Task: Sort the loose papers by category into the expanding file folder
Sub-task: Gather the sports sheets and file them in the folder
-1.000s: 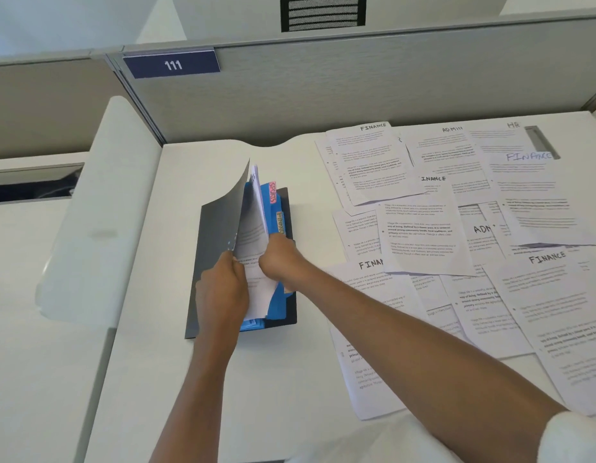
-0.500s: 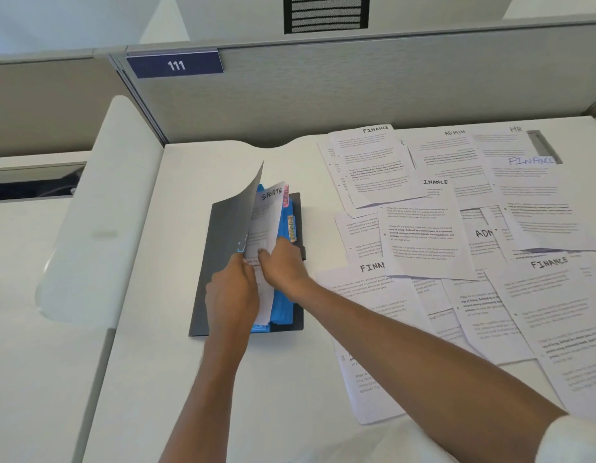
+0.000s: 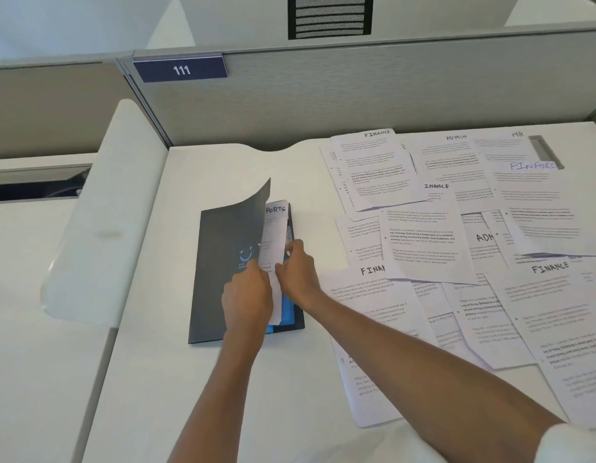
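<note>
- Tucking one sheet into the folder looks like the step going on. The left hand (image 3: 246, 295) curls round the edge of the grey cover (image 3: 223, 248) and holds it up. The right hand (image 3: 298, 272) pinches the sheet (image 3: 273, 238) marked "PORTS" at its side.
- The sheet stands in the expanding file folder (image 3: 288, 310), among its blue pockets, in the middle of the desk (image 3: 176, 379).
- Next, the sheet needs a push all the way down. Then the right hand can let go and pick a new page.
- Counting: two hands, one folder, one sheet going in.
- Farther right lie the loose papers (image 3: 423, 242), one over another. Five say FINANCE, two say ADMIN and one says HR. The others are hidden or too blurry to count.
</note>
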Available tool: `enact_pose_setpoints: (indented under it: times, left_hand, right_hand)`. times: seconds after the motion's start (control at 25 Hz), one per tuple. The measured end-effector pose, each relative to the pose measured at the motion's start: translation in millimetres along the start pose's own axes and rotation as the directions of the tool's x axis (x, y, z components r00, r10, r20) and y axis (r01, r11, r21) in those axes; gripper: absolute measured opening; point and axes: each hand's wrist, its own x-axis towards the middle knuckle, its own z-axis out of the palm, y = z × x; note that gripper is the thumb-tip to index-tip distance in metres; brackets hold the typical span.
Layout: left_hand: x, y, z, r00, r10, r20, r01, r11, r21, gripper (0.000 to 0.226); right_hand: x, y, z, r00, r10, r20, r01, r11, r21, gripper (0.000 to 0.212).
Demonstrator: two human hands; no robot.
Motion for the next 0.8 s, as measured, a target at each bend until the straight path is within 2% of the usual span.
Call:
enact_pose_setpoints:
  times: [0.16, 0.28, 0.36, 0.4, 0.52, 0.56, 0.6, 0.64, 0.72, 0.8]
  left_hand:
    - [9, 4, 23, 0.998, 0.024, 0.059, -0.034, 0.984, 0.173, 0.016]
    - [14, 6, 37, 0.996, 0.023, 0.082, -0.04, 0.977, 0.211, 0.018]
    - [16, 5, 46, 0.997, 0.027, 0.075, -0.042, 0.975, 0.216, 0.019]
    - [16, 5, 48, 0.997, 0.028, 0.073, -0.044, 0.975, 0.22, 0.019]
    - [15, 7, 55, 0.997, 0.023, 0.077, -0.041, 0.972, 0.233, 0.023]
    - [14, 8, 56, 0.997, 0.015, 0.071, -0.031, 0.973, 0.229, 0.024]
    - [14, 9, 58, 0.998, 0.009, 0.06, -0.021, 0.977, 0.214, 0.023]
    - [13, 9, 60, 0.999, 0.0, 0.05, -0.01, 0.981, 0.195, 0.021]
    - [12, 7, 65, 0.999, -0.015, 0.028, 0.01, 0.989, 0.15, 0.022]
    - [11, 3, 73, 1.0, -0.004, 0.008, 0.003, 0.988, 0.154, 0.024]
  right_hand:
    - [-11, 19, 0, 0.986, -0.045, 0.16, 0.066, 0.99, -0.127, 0.036]
    - [-14, 36, 8, 0.955, -0.056, 0.291, 0.108, 0.98, -0.167, 0.033]
    - [-17, 42, 6, 0.94, -0.087, 0.329, 0.148, 0.975, -0.165, 0.029]
    - [-19, 44, 6, 0.939, -0.095, 0.33, 0.151, 0.977, -0.15, 0.027]
    - [-22, 51, 3, 0.914, -0.194, 0.355, 0.292, 0.924, -0.247, 0.033]
    - [-24, 52, 1, 0.916, -0.217, 0.339, 0.321, 0.901, -0.291, 0.023]
    - [-20, 62, 5, 0.901, -0.315, 0.3, 0.408, 0.85, -0.334, 0.016]
    - [-19, 66, 5, 0.908, -0.335, 0.253, 0.404, 0.859, -0.315, 0.016]
    - [-28, 66, -6, 0.914, -0.307, 0.265, 0.39, 0.846, -0.364, 0.012]
    - [-36, 67, -16, 0.94, -0.268, 0.209, 0.332, 0.856, -0.397, 0.024]
